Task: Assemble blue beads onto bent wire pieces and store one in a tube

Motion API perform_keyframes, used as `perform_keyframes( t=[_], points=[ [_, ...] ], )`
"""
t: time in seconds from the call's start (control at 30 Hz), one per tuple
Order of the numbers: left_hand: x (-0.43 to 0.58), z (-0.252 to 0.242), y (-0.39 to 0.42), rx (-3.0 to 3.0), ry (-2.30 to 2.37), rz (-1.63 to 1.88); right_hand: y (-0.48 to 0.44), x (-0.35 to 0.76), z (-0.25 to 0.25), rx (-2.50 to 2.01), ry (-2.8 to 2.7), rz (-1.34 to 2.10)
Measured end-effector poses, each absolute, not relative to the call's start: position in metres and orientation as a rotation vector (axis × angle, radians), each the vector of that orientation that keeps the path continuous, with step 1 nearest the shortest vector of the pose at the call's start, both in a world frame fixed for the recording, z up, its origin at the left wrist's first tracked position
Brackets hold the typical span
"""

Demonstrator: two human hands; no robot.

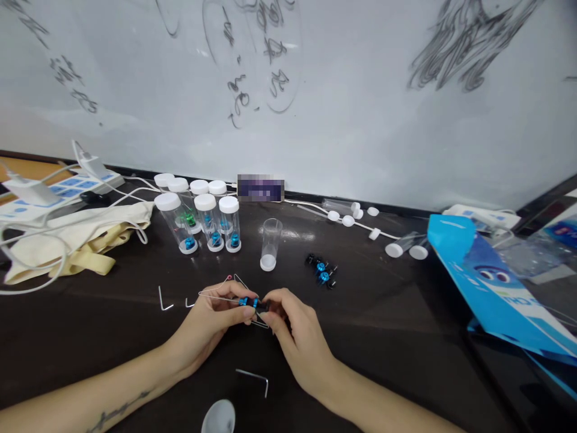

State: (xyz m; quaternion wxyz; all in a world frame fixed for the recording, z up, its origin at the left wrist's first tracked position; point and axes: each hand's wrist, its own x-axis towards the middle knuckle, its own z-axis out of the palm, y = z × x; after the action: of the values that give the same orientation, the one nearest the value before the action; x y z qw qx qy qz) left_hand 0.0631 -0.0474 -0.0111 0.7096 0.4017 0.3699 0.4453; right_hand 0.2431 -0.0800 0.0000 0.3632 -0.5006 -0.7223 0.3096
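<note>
My left hand (pixel 217 313) pinches a small blue-and-black metal fitting (pixel 244 301) between thumb and fingers. Thin bent wires (pixel 216 296) stick out from the piece to the left and below, and a small pink bit shows on one wire. On the fitting's black right end, the fingertips of my right hand (pixel 291 322) are closed. Below my hands lies an L-shaped hex key (pixel 255 376); another hex key (pixel 163 299) and a smaller one (pixel 190 303) rest left of my left hand. More blue-and-black fittings (pixel 323 273) lie in a group beyond my right hand.
An uncapped clear tube (pixel 271 243) stands ahead of my hands. Several white-capped tubes (pixel 205 222) holding blue or green pieces stand behind at left. A white cup-like thing (pixel 219 417) sits at the near edge. Right: a blue bag (pixel 496 288), loose tubes (pixel 408 242). Left: a cloth bag (pixel 76 237), power strip (pixel 67 191).
</note>
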Motion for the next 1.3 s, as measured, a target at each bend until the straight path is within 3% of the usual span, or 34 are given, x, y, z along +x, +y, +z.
perform_keyframes(
  t=[1.3],
  points=[
    [0.0630, -0.0128, -0.0449, 0.866, 0.775, 0.978, -0.0778, 0.2430, -0.0012, -1.144, -1.768, 0.815]
  ],
)
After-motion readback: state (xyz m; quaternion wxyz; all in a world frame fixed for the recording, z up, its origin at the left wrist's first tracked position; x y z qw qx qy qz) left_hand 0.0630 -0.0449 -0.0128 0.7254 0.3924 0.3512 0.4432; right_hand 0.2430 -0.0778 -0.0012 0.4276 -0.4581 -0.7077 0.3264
